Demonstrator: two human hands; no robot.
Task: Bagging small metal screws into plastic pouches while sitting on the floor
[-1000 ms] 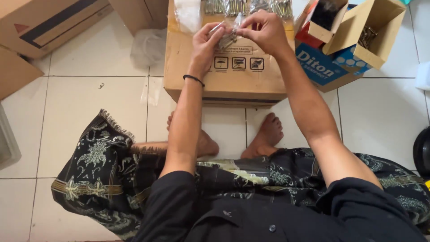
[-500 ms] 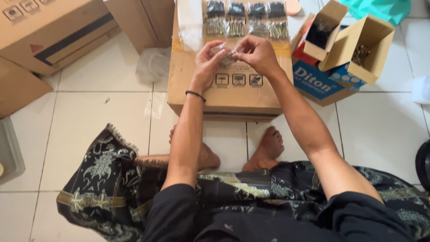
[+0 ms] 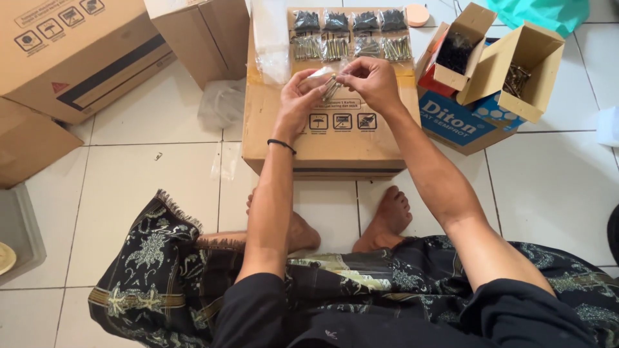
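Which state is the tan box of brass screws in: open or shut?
Open: the tan box has its flaps spread, with brass screws visible inside.

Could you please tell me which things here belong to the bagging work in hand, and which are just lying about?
In use:
left hand and right hand, both gripping a small clear bag of screws
filled screw bags
cardboard box worktop
open boxes of screws

Lying about:
large cartons
crumpled plastic
teal bag

Large cardboard cartons (image 3: 71, 51) stand on the white tiled floor (image 3: 554, 193) at upper left. A round peach-coloured lid (image 3: 418, 15) lies at the top. Teal fabric (image 3: 538, 13) lies at upper right. A grey tray (image 3: 16, 235) sits at the left edge.
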